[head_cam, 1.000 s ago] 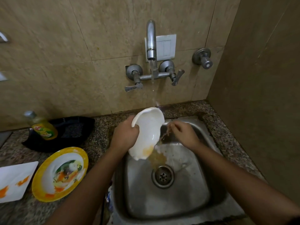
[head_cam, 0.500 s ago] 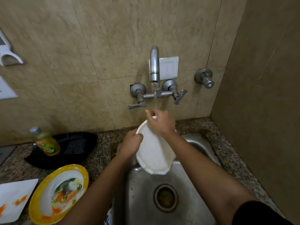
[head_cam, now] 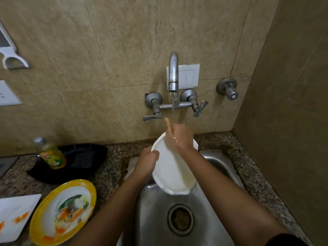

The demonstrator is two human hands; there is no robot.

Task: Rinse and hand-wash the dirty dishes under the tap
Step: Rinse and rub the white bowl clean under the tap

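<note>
- Fingers of the left hand curled round the left rim of the white plate, mid-frame over the sink.
- The right hand lay on its top edge under the tap; its finger curl could not be told.
- Rinsing seemed in hand; next, turn the plate.

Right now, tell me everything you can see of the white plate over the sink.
The white plate is glossy, looks ceramic or melamine, with a wavy rim at its lower edge. It is held steeply tilted above the steel sink, below the running tap. The left hand grips its left rim; the wet right hand lies on its upper part. It looks wet, faintly yellowish low down.
</note>
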